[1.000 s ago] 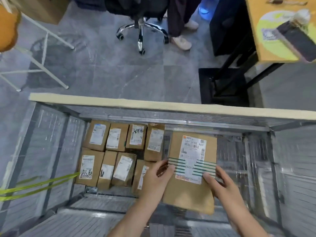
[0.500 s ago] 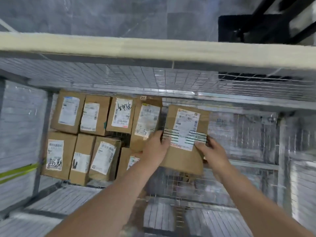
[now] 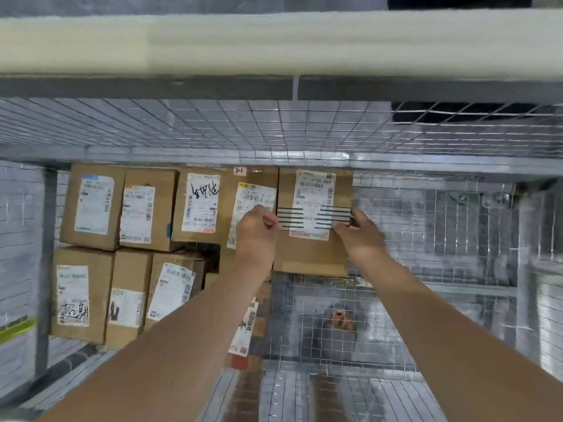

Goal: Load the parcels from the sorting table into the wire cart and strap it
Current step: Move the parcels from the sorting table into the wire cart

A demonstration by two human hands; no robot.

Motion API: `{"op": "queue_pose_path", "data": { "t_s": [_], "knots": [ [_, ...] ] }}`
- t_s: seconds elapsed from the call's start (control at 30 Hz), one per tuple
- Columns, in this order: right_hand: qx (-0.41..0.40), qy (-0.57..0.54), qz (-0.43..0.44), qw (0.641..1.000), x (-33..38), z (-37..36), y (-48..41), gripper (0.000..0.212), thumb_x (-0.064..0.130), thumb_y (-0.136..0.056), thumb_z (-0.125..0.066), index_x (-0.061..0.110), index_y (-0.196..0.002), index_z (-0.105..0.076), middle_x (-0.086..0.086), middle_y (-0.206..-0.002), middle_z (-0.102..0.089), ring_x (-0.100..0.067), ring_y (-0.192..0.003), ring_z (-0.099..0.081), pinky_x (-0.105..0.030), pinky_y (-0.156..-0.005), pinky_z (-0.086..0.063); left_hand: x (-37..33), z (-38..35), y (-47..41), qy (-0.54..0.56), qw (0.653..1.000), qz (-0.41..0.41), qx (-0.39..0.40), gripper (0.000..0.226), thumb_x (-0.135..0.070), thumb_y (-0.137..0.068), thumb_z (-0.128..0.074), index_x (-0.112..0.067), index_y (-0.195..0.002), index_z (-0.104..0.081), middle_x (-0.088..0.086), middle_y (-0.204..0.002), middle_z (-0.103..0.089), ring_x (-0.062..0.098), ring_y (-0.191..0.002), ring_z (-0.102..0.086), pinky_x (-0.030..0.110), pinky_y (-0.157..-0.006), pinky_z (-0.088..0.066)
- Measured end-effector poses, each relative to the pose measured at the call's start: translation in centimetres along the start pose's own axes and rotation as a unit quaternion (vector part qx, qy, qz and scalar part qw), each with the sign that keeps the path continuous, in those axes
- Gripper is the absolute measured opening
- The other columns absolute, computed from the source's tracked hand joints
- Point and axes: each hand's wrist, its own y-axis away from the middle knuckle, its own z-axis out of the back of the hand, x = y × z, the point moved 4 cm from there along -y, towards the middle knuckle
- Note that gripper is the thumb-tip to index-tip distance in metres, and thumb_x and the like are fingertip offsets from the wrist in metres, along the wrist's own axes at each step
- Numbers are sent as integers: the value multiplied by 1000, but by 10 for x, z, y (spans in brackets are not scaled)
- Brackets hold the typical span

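Down in the wire cart [image 3: 432, 214], left hand [image 3: 257, 229] and right hand [image 3: 361, 233] grip one brown parcel [image 3: 310, 257] by its sides.

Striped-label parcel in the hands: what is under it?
Only the wire cart's mesh floor shows past the near edge of the striped-label parcel. The spot directly beneath is covered by the parcel, gripped by the left hand and right hand.

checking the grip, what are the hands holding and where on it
A parcel, at the right end of the back row. The left hand grips its left edge, the right hand its right edge, both beside the label.
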Motion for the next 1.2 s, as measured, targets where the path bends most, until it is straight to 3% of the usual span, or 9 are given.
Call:
{"op": "queue_pose_path", "data": {
  "t_s": [0.2, 0.3, 0.43, 0.57, 0.67, 0.8, 0.97, 1.07, 1.2],
  "knots": [
    [31, 57, 6, 998, -1, -4, -9, 44, 20, -99, -55, 29, -142, -47, 14, -126, -53, -21, -113, -58, -30, -94, -48, 1, 4, 0, 0, 999, -43, 28, 14, 1, -89, -64, -13, -88, -61, -1, -86, -62, 5, -77, -55, 0, -65, -42],
    [40, 97, 26, 994, 4, 5, -2, 52, 20, -99, -55, 22, -149, -38, 3, -144, -44, -24, -126, -51, -24, -93, -42, 2, 12, 12, -14, 997, -59, 55, 6, -6, -92, -64, -12, -93, -62, -2, -92, -63, 0, -80, -55, 1, -67, -41],
    [21, 92, 34, 995, 15, 30, 27, 57, 23, -101, -54, 18, -153, -31, -4, -157, -33, -24, -138, -41, -20, -88, -31, -6, 27, 36, -61, 990, -65, 109, 10, -15, -95, -61, -16, -104, -65, -4, -114, -62, 7, -106, -56, 14, -83, -37],
    [27, 129, 46, 990, 27, 46, 78, 51, 25, -101, -52, 14, -149, -38, -4, -155, -37, -25, -132, -47, -21, -90, -36, -36, 51, 68, -92, 982, -86, 142, 17, -20, -97, -58, -18, -113, -63, 0, -134, -56, 19, -118, -56, 24, -89, -42],
    [25, 137, 69, 988, 54, 63, 130, 47, 21, -101, -51, 15, -147, -41, -2, -150, -43, -24, -117, -57, -14, -83, -45, -71, 78, 99, -105, 976, -112, 157, 26, -20, -98, -56, -16, -124, -59, 0, -142, -51, 13, -114, -54, 16, -85, -38],
    [13, 149, 115, 982, 116, 98, 223, 46, 25, -100, -54, 14, -144, -47, -5, -148, -48, -24, -132, -49, -36, -106, -41, -126, 141, 154, -115, 962, -160, 187, 36, -15, -99, -55, -13, -134, -53, 2, -142, -51, 20, -126, -51, 20, -95, -34],
    [-54, 168, 183, 967, 174, 140, 351, 45, 25, -97, -59, 13, -139, -51, -4, -142, -53, -19, -122, -53, -25, -94, -41, -182, 232, 219, -138, 944, -246, 170, 38, -19, -98, -57, -15, -135, -52, 1, -133, -55, 14, -98, -55, 11, -67, -38],
    [-87, 204, 213, 952, 191, 153, 425, 48, 24, -97, -60, 12, -141, -48, -5, -144, -50, -21, -125, -51, -28, -100, -40, -218, 279, 253, -143, 924, -328, 139, 42, -19, -96, -59, -12, -136, -52, 3, -139, -53, 19, -124, -51, 18, -95, -35],
    [-100, 253, 228, 935, 199, 167, 517, 51, 29, -97, -58, 12, -144, -46, -3, -147, -48, -19, -130, -50, -29, -107, -38, -254, 324, 323, -193, 883, -406, 132, 45, -25, -98, -56, -12, -140, -47, 4, -143, -48, 22, -131, -45, 30, -105, -35]
  ]
}}
